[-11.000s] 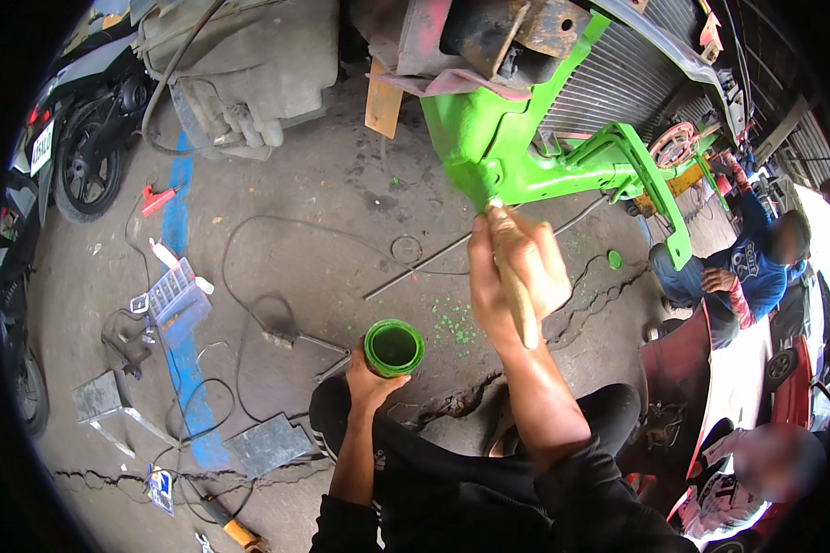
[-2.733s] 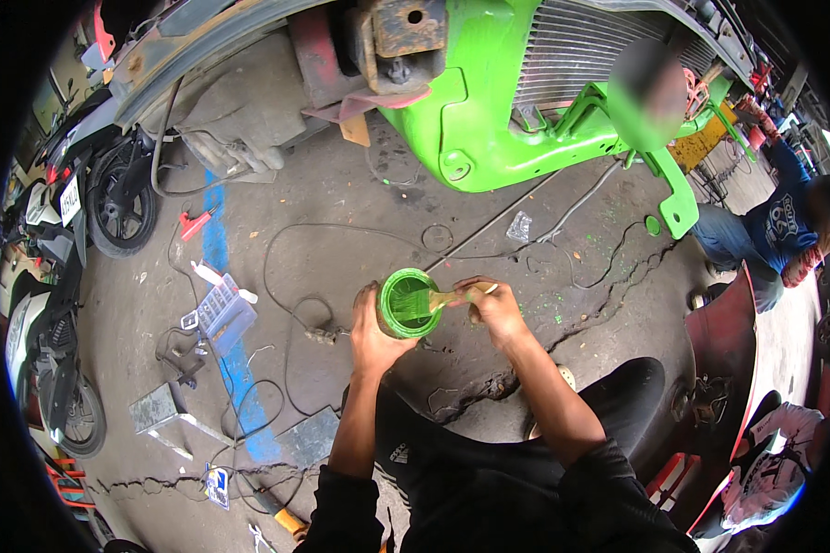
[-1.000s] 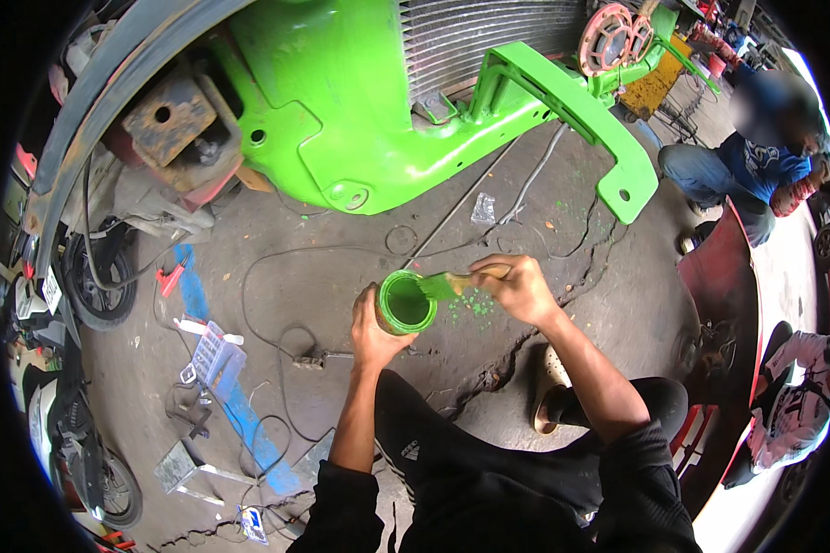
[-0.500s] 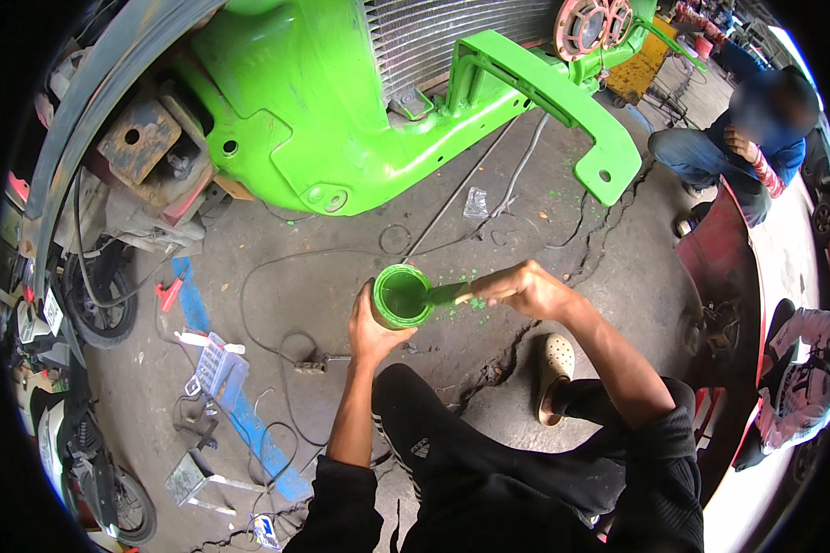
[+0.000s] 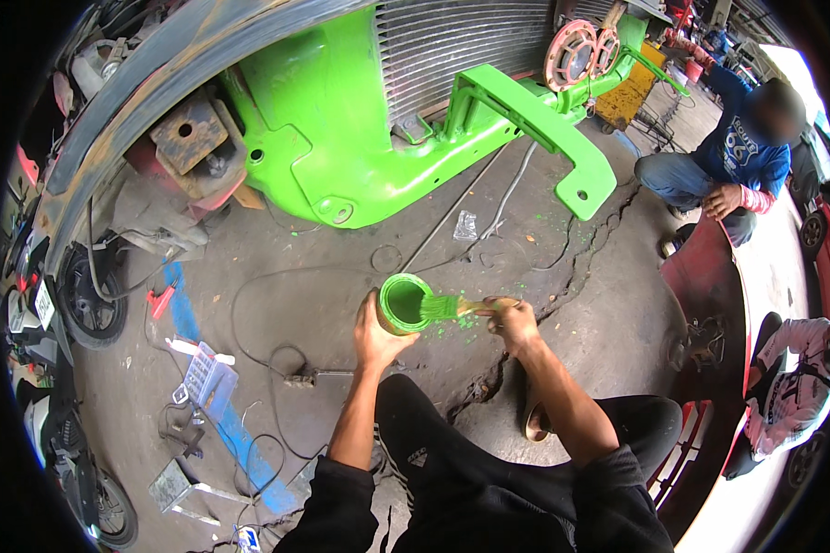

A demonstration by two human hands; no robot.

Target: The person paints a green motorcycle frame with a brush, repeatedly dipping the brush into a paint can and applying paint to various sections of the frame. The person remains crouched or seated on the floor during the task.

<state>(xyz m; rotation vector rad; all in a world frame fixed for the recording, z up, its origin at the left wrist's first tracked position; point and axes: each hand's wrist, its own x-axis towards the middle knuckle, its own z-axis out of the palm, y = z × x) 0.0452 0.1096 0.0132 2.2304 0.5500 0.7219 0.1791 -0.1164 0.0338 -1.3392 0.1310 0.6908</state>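
Note:
My left hand (image 5: 378, 338) is wrapped round the side of a small open paint can (image 5: 404, 277), its rim smeared with green. Inside the can the green looks dark and shaded. A paintbrush (image 5: 441, 307) with green-coated bristles lies nearly level, its tip at the can's right rim. My right hand (image 5: 516, 326) grips the far end of its wooden handle. Ahead of both hands stands a vehicle's bright green front frame (image 5: 314, 138), with a green bracket (image 5: 539, 127) sticking out towards me.
A crouching person in a blue shirt (image 5: 736, 152) is at the far right, beside a curved red panel (image 5: 705, 267). Another person (image 5: 795, 392) sits nearer on the right. Motorbikes (image 5: 97, 300) line the left. Cables, a plastic tray (image 5: 210, 380) and a small metal stand (image 5: 171, 487) lie on the cracked floor.
The brush has rolled to show its broad face, and my right hand has shifted back along the handle. The blue-shirted person has lowered a hand from the face to the red panel.

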